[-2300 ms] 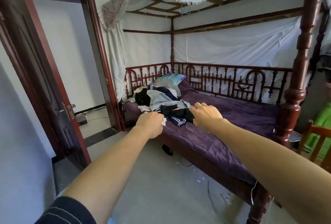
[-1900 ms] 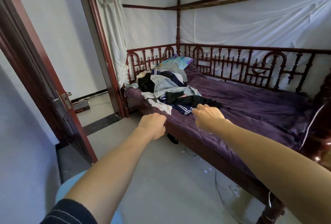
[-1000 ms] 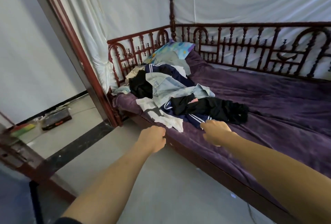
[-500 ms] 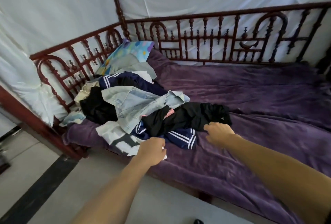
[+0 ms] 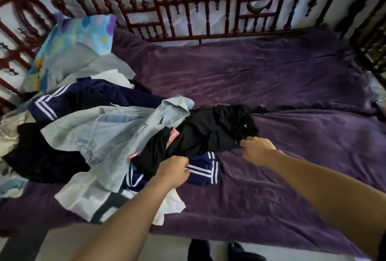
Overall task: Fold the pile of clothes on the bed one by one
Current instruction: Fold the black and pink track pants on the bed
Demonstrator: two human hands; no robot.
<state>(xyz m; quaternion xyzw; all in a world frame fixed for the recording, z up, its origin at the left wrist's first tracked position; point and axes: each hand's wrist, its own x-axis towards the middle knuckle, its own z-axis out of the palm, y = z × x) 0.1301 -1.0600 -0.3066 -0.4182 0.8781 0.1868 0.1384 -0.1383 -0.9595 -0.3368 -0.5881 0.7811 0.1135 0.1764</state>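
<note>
A pile of clothes lies on the left half of the purple bed [image 5: 271, 194]. On top is a pale denim shirt [image 5: 108, 135]. Right of it lies a crumpled black garment [image 5: 208, 133], partly over a navy piece with white stripes [image 5: 205, 174]. My right hand [image 5: 258, 150] pinches the black garment's right edge. With fingers curled, my left hand [image 5: 173, 169] grips the garment's lower left edge, just above the navy piece. A white garment with dark bands [image 5: 83, 200] hangs over the bed's front edge beneath my left forearm.
A carved dark red railing [image 5: 188, 10] runs along the back and left side of the bed. A blue patterned pillow [image 5: 83, 33] leans in the back left corner. The right half of the bed holds only the purple blanket. Dark shoes [image 5: 236, 250] stand on the floor.
I have come from the doorway up to the bed and the view has tilted down onto the pile. Both hands have reached forward and taken hold of the black garment.
</note>
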